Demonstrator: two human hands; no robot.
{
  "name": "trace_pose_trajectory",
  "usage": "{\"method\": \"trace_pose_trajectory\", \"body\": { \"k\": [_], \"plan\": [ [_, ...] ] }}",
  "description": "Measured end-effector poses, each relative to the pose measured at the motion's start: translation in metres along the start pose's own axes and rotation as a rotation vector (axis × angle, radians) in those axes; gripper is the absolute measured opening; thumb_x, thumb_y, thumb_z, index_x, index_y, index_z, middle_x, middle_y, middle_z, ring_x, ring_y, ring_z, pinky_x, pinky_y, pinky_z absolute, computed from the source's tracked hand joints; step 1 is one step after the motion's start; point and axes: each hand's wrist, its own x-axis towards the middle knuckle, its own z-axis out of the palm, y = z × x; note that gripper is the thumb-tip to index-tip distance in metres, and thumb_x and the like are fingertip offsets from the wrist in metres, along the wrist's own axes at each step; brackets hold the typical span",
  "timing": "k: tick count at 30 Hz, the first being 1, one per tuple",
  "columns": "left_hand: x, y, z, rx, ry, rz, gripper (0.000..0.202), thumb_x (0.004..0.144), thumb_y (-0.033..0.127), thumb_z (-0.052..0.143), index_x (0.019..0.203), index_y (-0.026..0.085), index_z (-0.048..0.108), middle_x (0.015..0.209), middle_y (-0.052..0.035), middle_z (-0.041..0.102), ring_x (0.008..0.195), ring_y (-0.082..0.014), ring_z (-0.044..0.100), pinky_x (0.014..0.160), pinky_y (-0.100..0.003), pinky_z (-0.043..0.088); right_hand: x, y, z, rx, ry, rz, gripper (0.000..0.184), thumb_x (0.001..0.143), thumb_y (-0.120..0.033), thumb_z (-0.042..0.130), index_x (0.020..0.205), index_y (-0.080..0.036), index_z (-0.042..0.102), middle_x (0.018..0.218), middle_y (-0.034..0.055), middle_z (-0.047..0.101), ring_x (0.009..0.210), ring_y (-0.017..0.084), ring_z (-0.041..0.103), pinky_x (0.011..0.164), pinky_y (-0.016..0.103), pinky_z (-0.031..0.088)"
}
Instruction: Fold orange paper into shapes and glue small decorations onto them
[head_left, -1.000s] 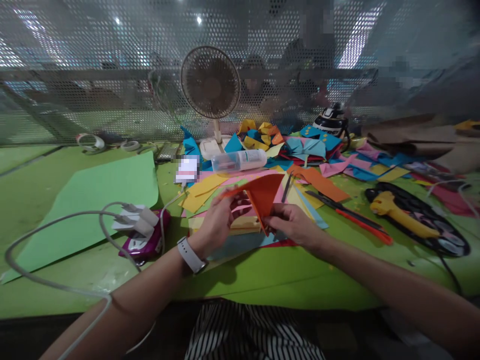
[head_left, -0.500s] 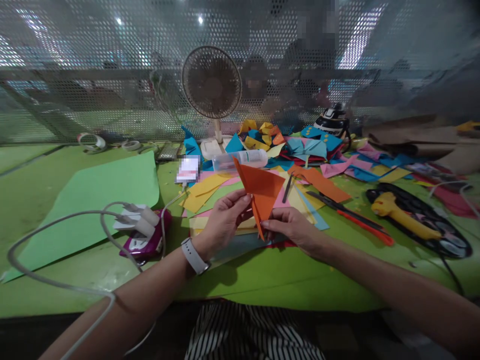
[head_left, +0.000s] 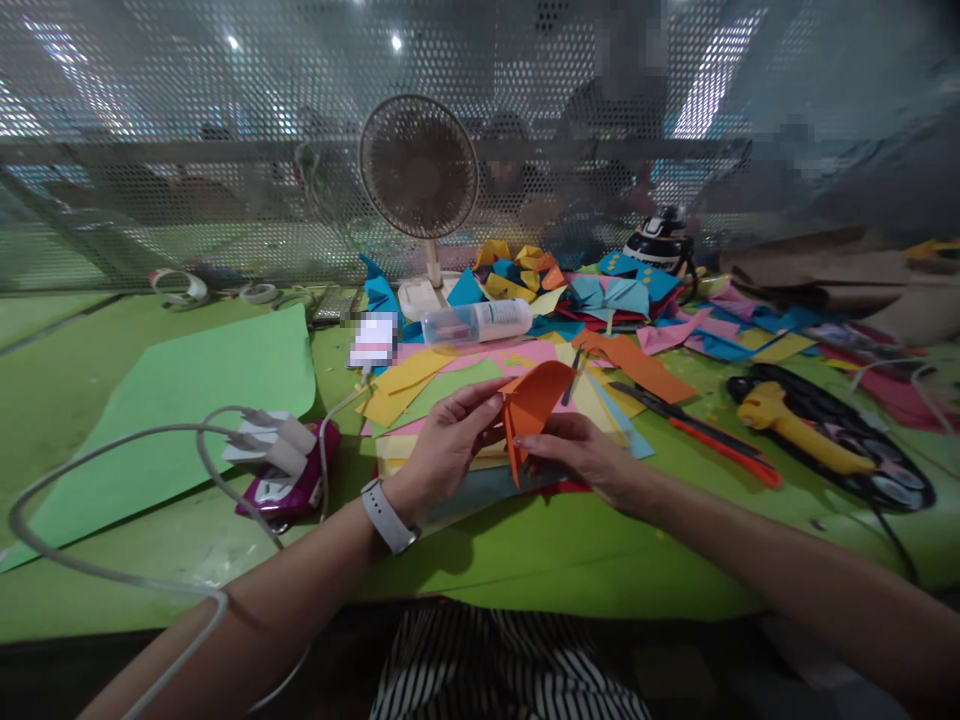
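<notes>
An orange paper piece, partly folded and curved over, is held above the green table by both hands. My left hand, with a white watch on its wrist, pinches the paper's left side between thumb and fingers. My right hand grips its lower right edge with closed fingers. Under the hands lies a stack of coloured paper sheets in yellow, pink, green and blue.
A light green sheet lies at the left, beside a purple power strip with white plugs and cables. A small fan, a clear bottle and folded paper shapes stand behind. Red-handled scissors and a yellow glue gun lie right.
The orange paper's upper flap, standing up half a second ago, has been bent down and forward into a curve. Both hands have stayed in about the same place.
</notes>
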Motion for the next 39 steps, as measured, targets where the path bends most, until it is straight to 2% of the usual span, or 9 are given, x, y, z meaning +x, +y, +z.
{"method": "trace_pose_trajectory", "body": {
  "k": [4,9,13,17,21,25,29,33,39],
  "plan": [
    [-0.0019,0.0011,0.0000,0.045,-0.034,-0.002,0.027,0.078,0.021,0.069,0.104,0.020,0.070,0.095,-0.0045,0.072,0.078,-0.0135,0.065,0.074,-0.027,0.053,0.0006,0.0003,0.0015,0.053,-0.002,0.059,0.037,0.056,-0.034,0.084,0.083,-0.013,0.070,0.071,0.0026,0.068,0.055,0.008,0.059,0.057,0.021,0.050],
    [-0.0030,0.0061,0.0026,0.058,-0.025,-0.012,0.023,0.077,0.022,0.066,0.099,0.018,0.072,0.096,-0.0068,0.072,0.079,-0.0157,0.066,0.075,-0.028,0.052,0.0028,0.0018,0.0027,0.140,0.047,0.095,0.034,0.050,-0.033,0.087,0.072,-0.014,0.069,0.065,0.0011,0.067,0.051,0.009,0.059,0.057,0.023,0.053],
    [-0.0026,0.0081,0.0035,0.023,-0.012,-0.030,0.026,0.080,0.033,0.064,0.097,0.015,0.072,0.099,-0.0101,0.071,0.084,-0.0200,0.067,0.074,-0.031,0.053,0.0040,0.0036,0.0020,0.165,0.076,0.088,0.033,0.047,-0.031,0.087,0.070,-0.015,0.069,0.063,-0.0001,0.067,0.050,0.009,0.059,0.056,0.023,0.054],
    [-0.0029,0.0065,0.0032,0.121,0.006,-0.007,0.026,0.074,0.026,0.074,0.097,0.016,0.071,0.098,-0.0073,0.072,0.084,-0.0172,0.066,0.076,-0.028,0.053,0.0029,0.0016,0.0040,0.131,0.075,0.096,0.031,0.052,-0.029,0.084,0.075,-0.014,0.070,0.066,0.0011,0.069,0.052,0.010,0.061,0.056,0.023,0.054],
    [-0.0020,0.0051,0.0012,0.098,-0.021,-0.018,0.046,0.074,0.020,0.075,0.118,0.022,0.061,0.083,-0.0018,0.072,0.074,-0.0122,0.066,0.070,-0.023,0.052,0.0020,-0.0003,0.0044,0.070,0.050,0.086,0.024,0.058,-0.029,0.080,0.073,-0.014,0.067,0.064,0.0009,0.068,0.052,0.011,0.062,0.052,0.023,0.052],
    [0.0000,0.0052,-0.0003,0.026,-0.030,-0.058,0.062,0.075,0.017,0.074,0.131,0.023,0.048,0.079,-0.0006,0.072,0.074,-0.0125,0.067,0.073,-0.026,0.052,0.0034,0.0004,0.0017,0.052,0.053,0.063,0.024,0.061,-0.026,0.075,0.080,-0.014,0.067,0.066,0.0020,0.069,0.052,0.012,0.061,0.052,0.024,0.052],
    [0.0012,0.0052,0.0001,0.002,0.001,-0.085,0.067,0.075,0.015,0.074,0.134,0.021,0.044,0.082,-0.0021,0.072,0.076,-0.0135,0.067,0.076,-0.027,0.052,0.0051,0.0000,-0.0014,0.068,0.022,0.054,0.026,0.061,-0.024,0.072,0.084,-0.013,0.068,0.071,0.0043,0.071,0.057,0.014,0.063,0.057,0.026,0.053],
    [0.0016,0.0051,0.0011,0.014,0.041,-0.055,0.068,0.073,0.015,0.075,0.134,0.020,0.045,0.082,-0.0026,0.072,0.075,-0.0125,0.067,0.074,-0.024,0.051,0.0047,-0.0017,-0.0041,0.095,-0.046,-0.006,0.021,0.065,-0.024,0.065,0.083,-0.013,0.069,0.071,0.0050,0.071,0.061,0.015,0.064,0.063,0.027,0.053],
    [0.0013,0.0072,0.0025,0.040,0.095,0.004,0.069,0.071,0.016,0.076,0.133,0.019,0.045,0.087,-0.0050,0.073,0.076,-0.0130,0.067,0.072,-0.025,0.051,0.0025,-0.0030,-0.0040,0.024,-0.080,-0.041,0.025,0.071,-0.034,0.067,0.082,-0.012,0.069,0.072,0.0060,0.070,0.065,0.016,0.065,0.066,0.028,0.052]
  ]
}}
